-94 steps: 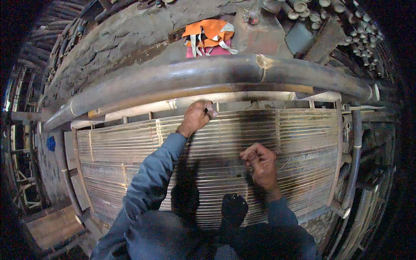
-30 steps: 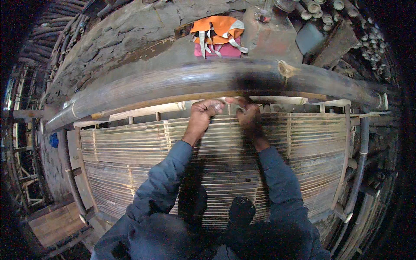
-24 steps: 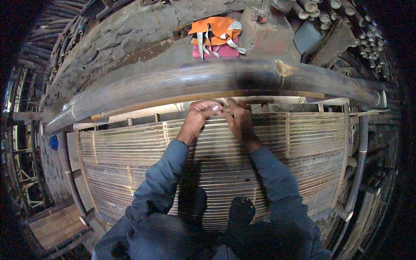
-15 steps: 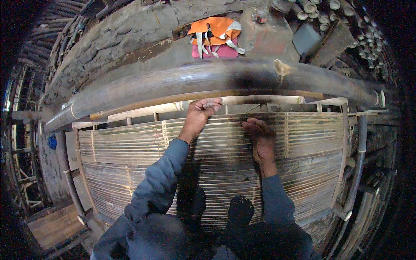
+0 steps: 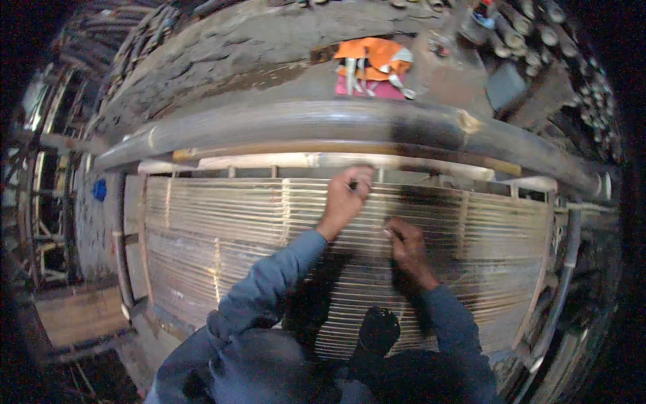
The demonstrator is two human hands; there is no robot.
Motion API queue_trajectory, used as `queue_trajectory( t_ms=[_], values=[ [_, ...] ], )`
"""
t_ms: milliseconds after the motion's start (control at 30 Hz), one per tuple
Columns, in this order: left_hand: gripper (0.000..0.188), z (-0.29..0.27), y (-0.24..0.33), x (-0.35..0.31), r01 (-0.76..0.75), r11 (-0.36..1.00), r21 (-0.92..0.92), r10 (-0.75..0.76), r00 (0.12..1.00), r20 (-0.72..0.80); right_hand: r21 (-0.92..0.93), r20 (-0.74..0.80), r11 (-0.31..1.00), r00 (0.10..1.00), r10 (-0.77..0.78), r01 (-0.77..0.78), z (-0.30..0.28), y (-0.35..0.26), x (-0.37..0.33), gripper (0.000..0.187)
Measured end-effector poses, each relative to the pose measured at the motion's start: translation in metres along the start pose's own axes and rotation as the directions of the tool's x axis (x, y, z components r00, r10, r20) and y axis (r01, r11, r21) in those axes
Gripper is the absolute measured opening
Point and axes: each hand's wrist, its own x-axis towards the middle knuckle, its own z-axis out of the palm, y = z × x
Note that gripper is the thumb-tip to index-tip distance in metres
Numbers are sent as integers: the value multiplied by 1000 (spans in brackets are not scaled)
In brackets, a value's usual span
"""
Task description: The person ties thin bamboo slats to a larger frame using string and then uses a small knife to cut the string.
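Observation:
A wide panel of thin pale bamboo strips [image 5: 256, 215], set in rows and crossed by a few upright bindings [image 5: 286, 205], spreads before me. Its far edge runs beside a pale bamboo pole [image 5: 424, 165]. My left hand [image 5: 345, 200] is at that edge, its fingers curled together and slightly smeared by motion. Nearer me and to the right, my right hand [image 5: 409, 248] is closed in a pinch over the strips. Whatever either hand grips is too small to make out. Shadows of my arms darken the strips below.
A thick dark bamboo pole [image 5: 289, 121] lies across the far side. Beyond it an orange cloth [image 5: 373, 54] with pale straps rests on something pink [image 5: 377, 89]. Stacked bamboo [image 5: 511, 37] fills the far right. A wooden board [image 5: 81, 316] is at the near left.
The view has swung left, so the scene sits farther right. My right hand has come nearer me and closer to my left hand, its fingers now pinched. My left hand stays near the far edge.

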Motion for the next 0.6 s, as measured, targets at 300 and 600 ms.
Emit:
queue_trajectory(
  t_ms=[300, 600],
  values=[
    [26, -174, -36, -77, 329, 658, 677, -194, 943, -270, -161, 231, 973, 965, -127, 166, -11, 18, -6, 32],
    [16, -286, -60, -99, 552, 810, -198, -552, 605, -573, -318, 464, 877, 866, -187, 360, -24, -17, 3, 41]
  ],
)
